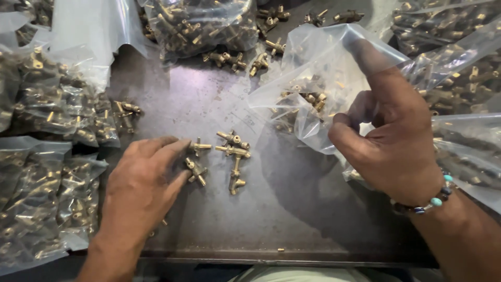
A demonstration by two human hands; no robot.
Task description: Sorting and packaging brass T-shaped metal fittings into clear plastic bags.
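Note:
My left hand (140, 188) lies flat on the dark metal tabletop (292, 209), its fingertips touching small brass valve fittings (196, 169). A few more loose brass fittings (234, 154) lie just to the right of those fingers. My right hand (389, 138) holds up a clear plastic bag (313, 78) by its opening, index finger raised along the bag's edge. The bag has several brass fittings inside. A beaded bracelet (436, 201) sits on my right wrist.
Filled clear bags of brass fittings are piled at the left (47, 156), at the back (203, 23) and at the right (464, 104). Loose fittings (235, 60) lie scattered near the back. The table's front edge (261, 256) runs along the bottom.

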